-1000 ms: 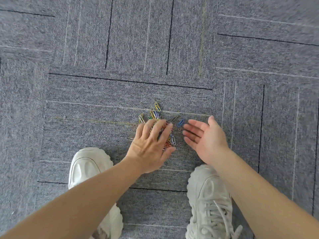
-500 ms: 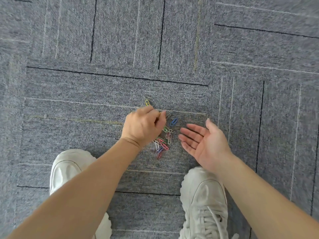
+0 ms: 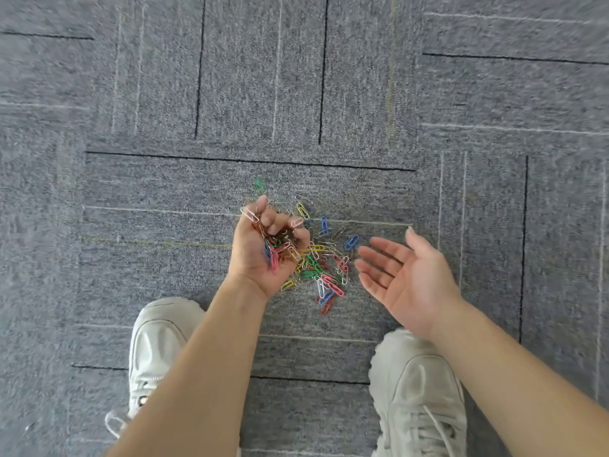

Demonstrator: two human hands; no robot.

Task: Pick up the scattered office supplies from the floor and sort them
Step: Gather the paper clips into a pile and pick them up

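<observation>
**Q:** Status of the left hand?

**A:** My left hand (image 3: 267, 249) is turned palm up, with the fingers curled round a handful of paper clips (image 3: 276, 250) in mixed colours. One silver clip (image 3: 249, 214) sticks out at the fingertips.

**Q:** Status of the right hand?

**A:** My right hand (image 3: 405, 278) holds nothing. The palm is up and the fingers are straight and slightly spread, just right of the pile.

**Q:** Location of the other clips?

**A:** The loose paper clips (image 3: 324, 275) lie clustered near the middle of the carpet tile (image 3: 148, 258). They sit between my hands and partly under the left one. One green clip (image 3: 259, 184) lies apart, toward the tile's far edge. My left shoe (image 3: 158, 344) and right shoe (image 3: 418, 390) stand across its near edge.
</observation>
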